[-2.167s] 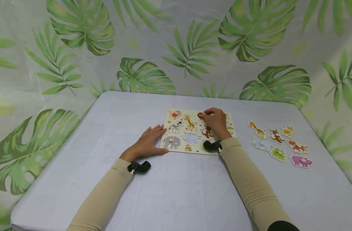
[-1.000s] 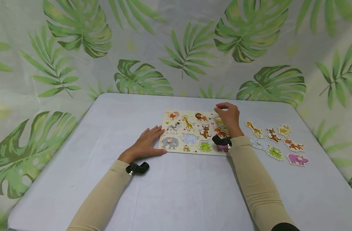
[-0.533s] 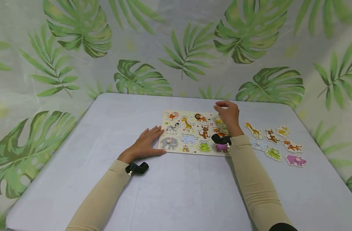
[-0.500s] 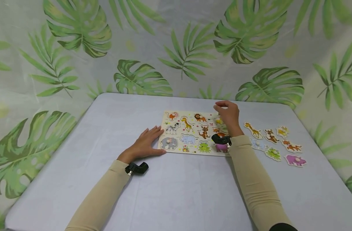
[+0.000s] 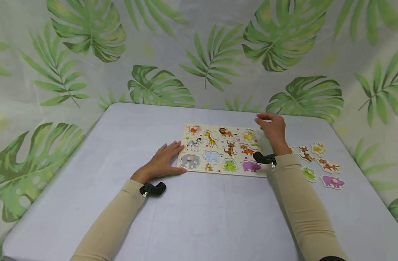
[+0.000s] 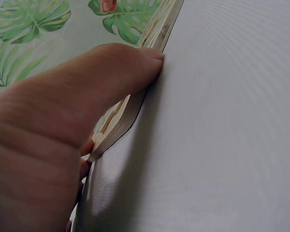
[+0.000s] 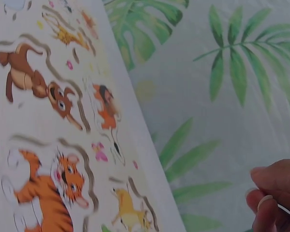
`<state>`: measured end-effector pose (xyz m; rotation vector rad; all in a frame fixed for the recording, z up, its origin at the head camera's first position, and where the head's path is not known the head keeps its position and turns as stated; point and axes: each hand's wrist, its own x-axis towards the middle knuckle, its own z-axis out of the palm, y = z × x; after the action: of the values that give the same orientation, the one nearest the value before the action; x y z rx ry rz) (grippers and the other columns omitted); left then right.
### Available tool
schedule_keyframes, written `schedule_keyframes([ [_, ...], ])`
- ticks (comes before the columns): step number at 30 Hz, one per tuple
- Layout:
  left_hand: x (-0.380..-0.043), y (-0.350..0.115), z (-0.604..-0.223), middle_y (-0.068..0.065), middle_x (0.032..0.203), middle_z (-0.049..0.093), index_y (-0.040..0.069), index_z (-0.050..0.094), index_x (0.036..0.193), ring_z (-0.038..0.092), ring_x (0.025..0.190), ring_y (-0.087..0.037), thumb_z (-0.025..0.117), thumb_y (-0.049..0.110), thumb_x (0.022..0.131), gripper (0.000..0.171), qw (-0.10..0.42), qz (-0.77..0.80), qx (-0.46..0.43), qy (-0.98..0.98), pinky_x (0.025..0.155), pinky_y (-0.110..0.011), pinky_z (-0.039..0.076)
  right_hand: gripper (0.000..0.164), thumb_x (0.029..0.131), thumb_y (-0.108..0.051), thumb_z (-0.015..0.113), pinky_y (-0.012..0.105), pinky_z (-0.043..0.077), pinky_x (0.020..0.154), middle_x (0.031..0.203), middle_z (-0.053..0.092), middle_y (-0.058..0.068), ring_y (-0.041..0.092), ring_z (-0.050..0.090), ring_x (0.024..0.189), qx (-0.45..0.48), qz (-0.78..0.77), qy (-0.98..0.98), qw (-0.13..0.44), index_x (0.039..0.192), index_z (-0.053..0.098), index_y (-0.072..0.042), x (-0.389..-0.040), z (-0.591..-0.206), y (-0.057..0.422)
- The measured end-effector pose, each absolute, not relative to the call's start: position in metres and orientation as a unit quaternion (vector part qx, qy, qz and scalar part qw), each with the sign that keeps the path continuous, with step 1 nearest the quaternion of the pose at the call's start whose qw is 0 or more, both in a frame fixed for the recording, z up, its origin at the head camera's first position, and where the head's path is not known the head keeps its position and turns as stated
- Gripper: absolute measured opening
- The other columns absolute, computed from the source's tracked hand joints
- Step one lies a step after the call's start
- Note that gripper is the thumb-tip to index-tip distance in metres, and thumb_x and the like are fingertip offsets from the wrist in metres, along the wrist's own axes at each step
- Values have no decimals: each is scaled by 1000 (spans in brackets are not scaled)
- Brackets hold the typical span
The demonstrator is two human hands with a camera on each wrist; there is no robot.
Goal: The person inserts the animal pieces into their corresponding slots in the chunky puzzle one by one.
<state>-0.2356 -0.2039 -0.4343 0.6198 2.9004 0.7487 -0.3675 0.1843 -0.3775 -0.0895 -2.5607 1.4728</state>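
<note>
A wooden animal puzzle board [image 5: 222, 164] lies flat on the table. My left hand [image 5: 160, 159] rests at its left edge, fingers extended, and in the left wrist view the thumb [image 6: 130, 67] presses on the board's edge. Knobbed monkey [image 5: 195, 129], lion [image 5: 226, 132] and elephant [image 5: 190, 161] pieces sit in the board. Just off the board's right side, my right hand [image 5: 274, 131] hovers above the table with loosely bent fingers. Nothing shows between its fingertips in the right wrist view [image 7: 268, 198].
Loose pieces lie to the right: kangaroo [image 5: 305, 154], yellow horned animal [image 5: 318, 149], tiger [image 5: 328, 166], frog [image 5: 309, 174] and purple hippo [image 5: 332, 182]. My right forearm hides most of the giraffe and the pale blue animal. A leaf-patterned cloth [image 5: 218, 43] hangs behind the white table.
My right hand left the lion piece, lifted off, paused over the board's upper right corner, then moved right past the board. The left hand stayed at the board's edge.
</note>
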Motion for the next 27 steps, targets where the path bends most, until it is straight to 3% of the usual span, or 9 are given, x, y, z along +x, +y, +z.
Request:
schedule_keyframes([
  [7, -236, -205, -433, -7, 159, 21, 10, 30, 152, 12, 148, -22, 70, 56, 79, 95, 43, 244, 207, 946, 120, -41, 2, 35, 92, -32, 66, 26, 51, 71, 117, 64, 9, 30, 63, 93, -31, 482, -871, 93, 118, 68, -9, -360, -379, 205],
  [17, -235, -205, -432, -12, 158, 25, 6, 34, 150, 17, 146, -28, 72, 53, 78, 94, 24, 249, 223, 942, 119, -45, 4, 42, 92, -41, 63, 26, 49, 70, 121, 59, 6, 18, 58, 89, -54, 483, -871, 79, 122, 66, -12, -351, -380, 229],
  [27, -235, -203, -432, -10, 158, 24, 9, 33, 151, 15, 147, -25, 72, 55, 78, 94, 30, 252, 214, 943, 119, -43, 3, 45, 93, -41, 61, 27, 49, 71, 123, 59, 9, 22, 58, 92, -61, 468, -879, 70, 126, 64, -10, -354, -379, 242],
])
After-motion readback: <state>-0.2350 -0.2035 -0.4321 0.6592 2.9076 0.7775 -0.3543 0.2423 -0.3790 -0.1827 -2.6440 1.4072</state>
